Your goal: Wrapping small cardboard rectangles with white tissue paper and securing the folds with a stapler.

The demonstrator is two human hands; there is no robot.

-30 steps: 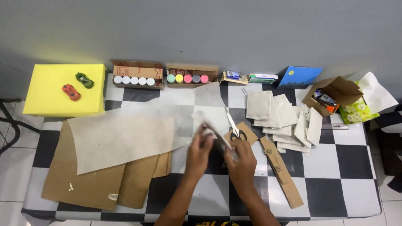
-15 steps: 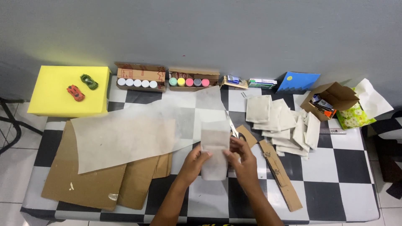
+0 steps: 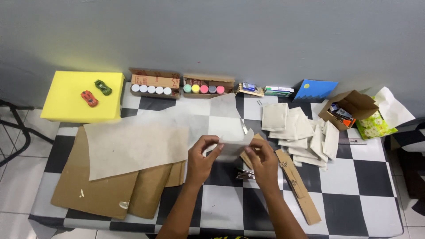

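Pale paper sheet (image 3: 233,144) is bending between my left hand (image 3: 201,159) and right hand (image 3: 264,161) above the counter (image 3: 349,194); both grips are pinching its edges, folding it; next I'm needing aligned corners.

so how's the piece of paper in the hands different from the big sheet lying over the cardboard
The held paper is small and raised off the table between the left hand and right hand; the big sheet is far larger and lies flat, draped over brown cardboard. The held paper is bent at its top edge; the big sheet is spread open. Both are thin, translucent and off-white.
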